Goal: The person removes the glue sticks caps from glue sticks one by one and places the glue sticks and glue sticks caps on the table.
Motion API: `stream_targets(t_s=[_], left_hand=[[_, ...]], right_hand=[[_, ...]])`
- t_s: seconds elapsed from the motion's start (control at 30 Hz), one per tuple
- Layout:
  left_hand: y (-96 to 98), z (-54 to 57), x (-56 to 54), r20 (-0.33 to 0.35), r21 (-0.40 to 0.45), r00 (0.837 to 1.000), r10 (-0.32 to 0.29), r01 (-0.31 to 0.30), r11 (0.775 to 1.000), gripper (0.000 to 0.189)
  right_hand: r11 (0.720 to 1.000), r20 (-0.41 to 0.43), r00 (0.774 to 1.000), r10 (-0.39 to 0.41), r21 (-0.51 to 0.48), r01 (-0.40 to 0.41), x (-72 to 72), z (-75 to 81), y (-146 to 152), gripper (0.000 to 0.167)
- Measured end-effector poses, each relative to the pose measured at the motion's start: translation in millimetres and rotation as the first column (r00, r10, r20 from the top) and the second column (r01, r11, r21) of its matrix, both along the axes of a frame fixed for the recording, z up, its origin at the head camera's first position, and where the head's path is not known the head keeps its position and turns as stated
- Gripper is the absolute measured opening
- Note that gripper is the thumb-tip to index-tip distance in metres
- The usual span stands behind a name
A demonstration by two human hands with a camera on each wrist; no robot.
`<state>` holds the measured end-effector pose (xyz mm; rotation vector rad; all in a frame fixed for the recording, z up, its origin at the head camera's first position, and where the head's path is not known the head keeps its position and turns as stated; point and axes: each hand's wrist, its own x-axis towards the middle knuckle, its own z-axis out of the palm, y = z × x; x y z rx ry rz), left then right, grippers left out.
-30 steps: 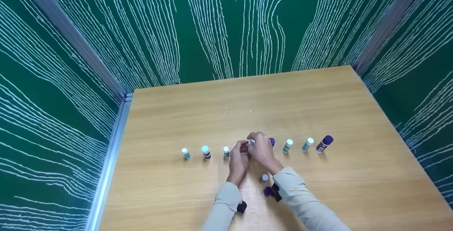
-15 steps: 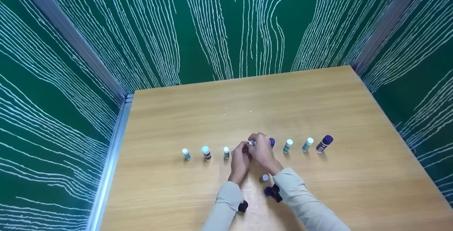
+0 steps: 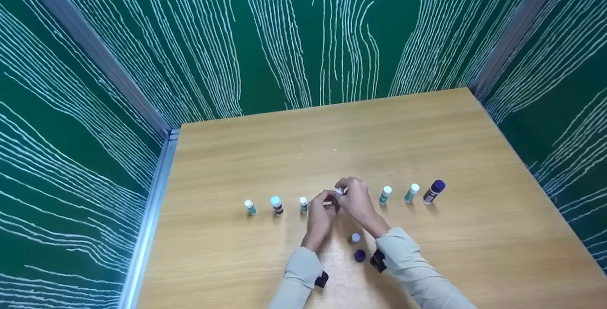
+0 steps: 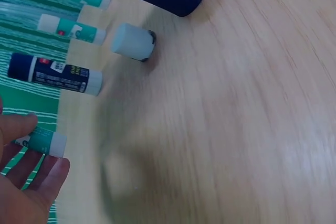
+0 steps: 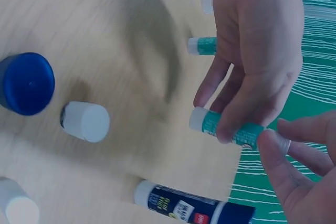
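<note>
A small teal glue stick (image 5: 210, 123) is between my two hands over the table. My left hand (image 3: 321, 219) grips its teal body; in the right wrist view, the thumb lies along the label. With thumb and fingers, my right hand (image 3: 356, 199) pinches the pale top end (image 5: 284, 144). The left wrist view shows the white bottom of the glue stick (image 4: 44, 141) poking out past the left fingers. Just right of the hands in that view stands a navy glue stick (image 4: 55, 73), hidden behind the right hand in the head view.
On the table (image 3: 227, 162), a white cap (image 3: 355, 238) and a purple cap (image 3: 360, 255) lie near the forearms. Three glue sticks, one of them teal (image 3: 250, 207), stand to the left. Two teal sticks and a large purple-capped glue stick (image 3: 434, 192) stand to the right.
My right hand and forearm have shifted slightly right, covering the purple-capped stick beside it and uncovering the purple cap below. Both hands stay on the small glue stick.
</note>
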<state>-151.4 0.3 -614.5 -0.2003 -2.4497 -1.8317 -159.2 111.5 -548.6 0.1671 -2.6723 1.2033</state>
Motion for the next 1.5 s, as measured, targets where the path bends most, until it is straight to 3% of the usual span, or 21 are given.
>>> stream_targets(t_s=[0.23,0.6,0.8,1.2,1.5], left_hand=[[-6.0,15.4,6.9,-0.020,-0.054,0.999,-0.043,0.042,0.998,0.021],[-16.0,47.4,19.0,-0.085,-0.147,0.991,-0.105,0.092,0.985,0.028],[-21.4,58.5,25.2,-0.104,-0.168,0.982,-0.159,0.140,0.976,0.028],[-32.1,65.5,34.5,-0.122,-0.173,0.961,-0.250,0.227,0.958,0.029],[-36.8,64.9,39.3,-0.039,-0.174,0.960,-0.277,0.267,0.948,0.027]], right_hand=[[0.998,-0.053,0.997,0.055,-0.027,-0.056,5.4,11.8,4.2,0.007],[0.975,0.026,0.981,0.194,-0.116,-0.190,14.2,40.5,20.4,0.005],[0.960,0.012,0.974,0.225,-0.176,-0.220,22.9,47.2,27.5,0.005],[0.941,-0.003,0.966,0.257,-0.226,-0.251,39.9,46.8,34.0,0.007],[0.923,0.009,0.960,0.281,-0.275,-0.268,48.4,39.8,35.0,0.005]])
